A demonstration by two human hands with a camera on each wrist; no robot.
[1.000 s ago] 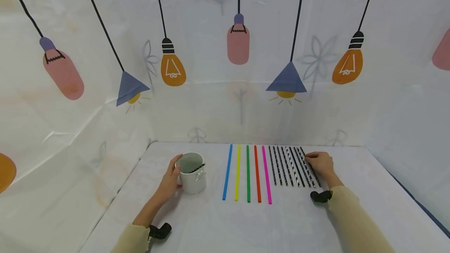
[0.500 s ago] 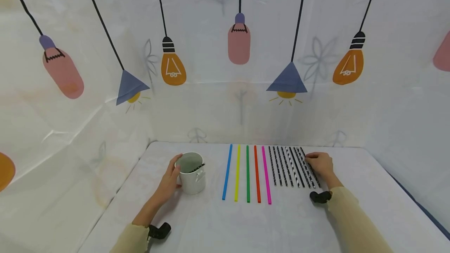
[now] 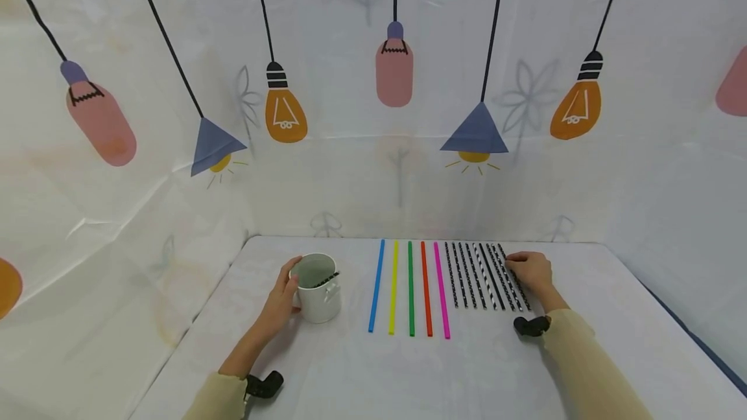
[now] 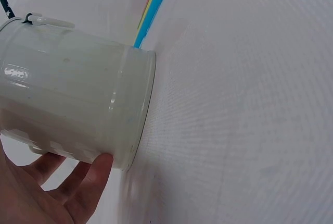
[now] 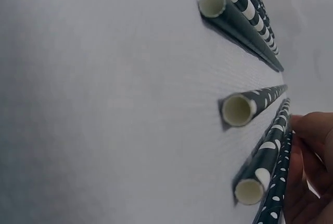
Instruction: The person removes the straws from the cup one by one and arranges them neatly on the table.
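My left hand [image 3: 277, 303] holds a small white bucket [image 3: 321, 306] by its left side, thumb near the rim. In the left wrist view its fingertips [image 4: 101, 169] rest low on the bucket's wall. A black patterned straw [image 3: 328, 279] leans inside, its end over the rim. At the right end of a row of black-and-white paper straws, my right hand [image 3: 531, 271] pinches the last one near its far end. The right wrist view has this white-dotted black straw [image 5: 277, 198] lying along the fingers, close beside a straw with larger white spots [image 5: 265, 159].
Left of the black row lie blue [image 3: 376, 287], yellow [image 3: 393, 287], green [image 3: 411, 290], red [image 3: 426, 290] and pink [image 3: 441, 290] straws, roughly parallel. All lie on a white-covered table [image 3: 373, 381]. Behind stands a white sheet [image 3: 350, 180] printed with lamps.
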